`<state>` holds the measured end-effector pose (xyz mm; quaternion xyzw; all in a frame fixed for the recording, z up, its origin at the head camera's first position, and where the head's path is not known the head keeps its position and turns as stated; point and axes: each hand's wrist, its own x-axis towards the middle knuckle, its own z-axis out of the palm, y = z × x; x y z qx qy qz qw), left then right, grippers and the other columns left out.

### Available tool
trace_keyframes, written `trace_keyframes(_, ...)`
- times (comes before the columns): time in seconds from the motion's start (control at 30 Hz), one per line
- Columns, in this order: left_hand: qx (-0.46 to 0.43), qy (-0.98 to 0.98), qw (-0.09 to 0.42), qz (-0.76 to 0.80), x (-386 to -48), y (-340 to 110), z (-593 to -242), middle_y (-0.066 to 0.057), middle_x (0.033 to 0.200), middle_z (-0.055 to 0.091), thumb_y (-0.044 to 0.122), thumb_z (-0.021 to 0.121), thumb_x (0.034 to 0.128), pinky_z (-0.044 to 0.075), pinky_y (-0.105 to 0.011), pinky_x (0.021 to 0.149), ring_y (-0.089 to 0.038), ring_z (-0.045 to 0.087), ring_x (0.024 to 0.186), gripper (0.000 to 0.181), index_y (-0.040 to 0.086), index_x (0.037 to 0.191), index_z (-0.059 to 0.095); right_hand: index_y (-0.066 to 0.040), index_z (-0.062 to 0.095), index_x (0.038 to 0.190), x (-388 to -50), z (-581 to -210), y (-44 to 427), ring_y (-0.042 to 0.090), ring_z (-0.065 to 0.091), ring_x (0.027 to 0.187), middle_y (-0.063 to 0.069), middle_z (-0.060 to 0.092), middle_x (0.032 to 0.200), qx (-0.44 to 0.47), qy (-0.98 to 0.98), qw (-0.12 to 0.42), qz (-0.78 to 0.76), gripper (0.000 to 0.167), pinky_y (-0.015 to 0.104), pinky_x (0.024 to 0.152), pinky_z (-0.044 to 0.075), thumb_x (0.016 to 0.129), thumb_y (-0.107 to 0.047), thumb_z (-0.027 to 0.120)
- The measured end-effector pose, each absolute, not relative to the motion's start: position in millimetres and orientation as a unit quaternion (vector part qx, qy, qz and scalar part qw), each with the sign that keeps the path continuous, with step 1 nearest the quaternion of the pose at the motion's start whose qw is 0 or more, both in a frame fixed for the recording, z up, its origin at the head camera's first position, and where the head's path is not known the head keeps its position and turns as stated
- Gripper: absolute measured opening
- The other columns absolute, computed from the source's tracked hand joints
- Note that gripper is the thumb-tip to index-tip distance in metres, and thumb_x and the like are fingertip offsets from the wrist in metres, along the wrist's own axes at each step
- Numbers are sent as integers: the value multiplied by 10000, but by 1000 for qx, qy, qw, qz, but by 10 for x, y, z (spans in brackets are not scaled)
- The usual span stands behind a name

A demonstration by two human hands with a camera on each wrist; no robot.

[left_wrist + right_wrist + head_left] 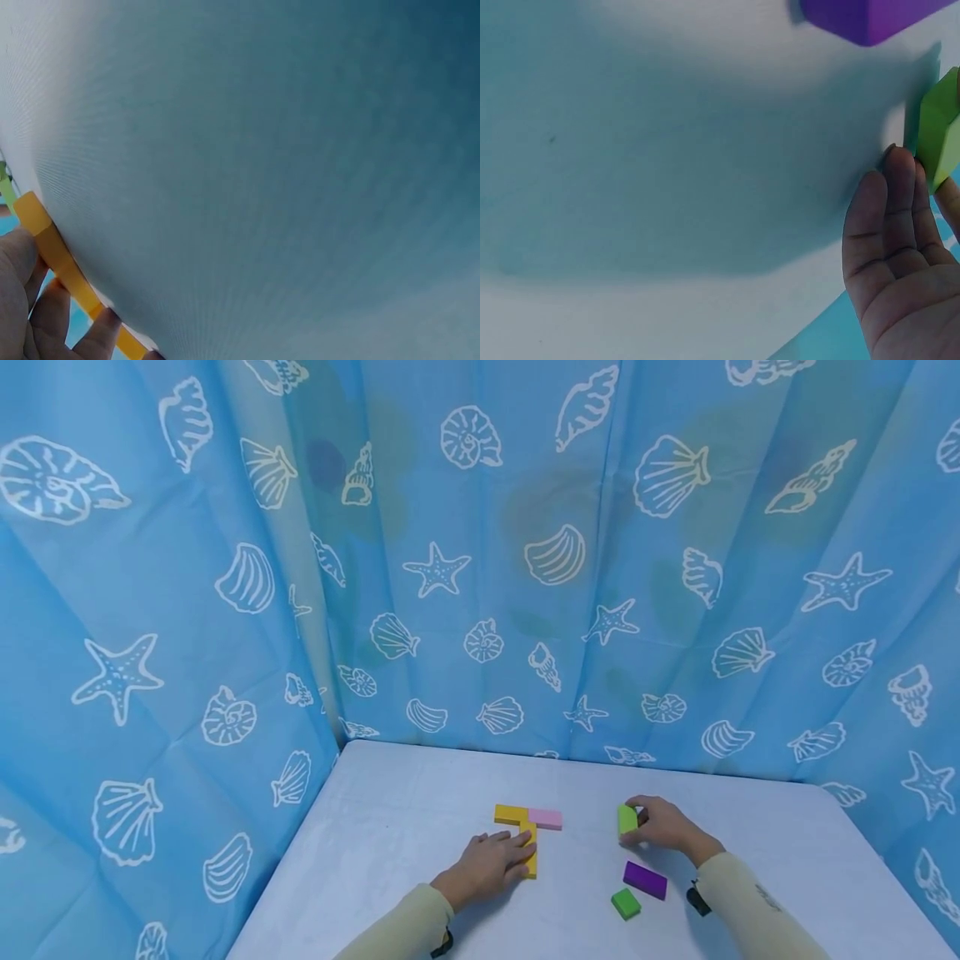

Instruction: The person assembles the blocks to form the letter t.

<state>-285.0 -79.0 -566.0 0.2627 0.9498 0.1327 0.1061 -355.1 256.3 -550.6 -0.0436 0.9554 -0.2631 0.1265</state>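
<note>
My left hand (486,867) rests on a yellow block (531,867) that points toward me, its fingers lying across the top. At that block's far end, another yellow block (510,814) and a pink block (546,819) lie end to end, crosswise. To the right, my right hand (666,825) holds a light green block (627,822) between thumb and fingers. The right wrist view shows the light green block (939,139) at the fingertips, near the table surface; whether it touches the cloth I cannot tell. In the left wrist view, fingers touch the yellow block (58,255) along its side.
A purple block (645,880) lies on the white table (390,827) just nearer than the right hand. Beside it sits a small green block (626,904). Blue curtains (480,593) with white shell prints hang behind the table and along its left side.
</note>
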Motion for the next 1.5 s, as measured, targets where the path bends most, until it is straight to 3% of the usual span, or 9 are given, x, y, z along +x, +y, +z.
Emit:
trace_keyframes(0.23, 261, 951, 104, 131, -2854, -779, -5661, 177, 1556, 378, 459, 525, 1000, 367, -576, 1120, -208, 426, 1426, 475, 356, 1460, 467, 28, 502, 1386, -3598, -5506, 2491, 206, 576, 856, 119, 639, 1029, -38, 952, 138, -270, 786, 387, 785, 556, 764, -303, 849)
trace_keyframes(0.57, 263, 951, 99, 132, -2848, -789, -5675, 165, 1554, 387, 453, 522, 1003, 372, -577, 1116, -217, 437, 1419, 472, 345, 1460, 471, 51, 522, 1359, -3690, -5517, 2414, 218, 593, 852, 173, 628, 1082, -13, 943, 150, -298, 596, 352, 738, 567, 858, -178, 748)
trace_keyframes(1.03, 265, 949, 109, 130, -2855, -792, -5714, 193, 1559, 365, 445, 505, 1014, 358, -576, 1126, -192, 404, 1440, 459, 362, 1463, 464, 57, 546, 1335, -3863, -5578, 2267, 251, 614, 928, 247, 616, 1197, -14, 950, 136, -280, 585, 402, 791, 580, 852, -196, 758)
trace_keyframes(1.33, 261, 948, 122, 134, -2843, -789, -5702, 207, 1563, 347, 458, 497, 1013, 344, -582, 1134, -185, 384, 1452, 466, 369, 1468, 448, 51, 537, 1347, -3918, -5559, 2130, 231, 629, 882, 246, 615, 1199, -7, 947, 143, -287, 570, 383, 764, 574, 871, -193, 736)
trace_keyframes(1.5, 258, 951, 115, 129, -2843, -794, -5657, 199, 1562, 359, 455, 512, 1008, 352, -581, 1131, -190, 392, 1447, 472, 370, 1468, 450, 47, 531, 1355, -3990, -5549, 2044, 276, 626, 961, 261, 595, 1247, -10, 949, 139, -284, 564, 420, 826, 570, 883, -193, 724)
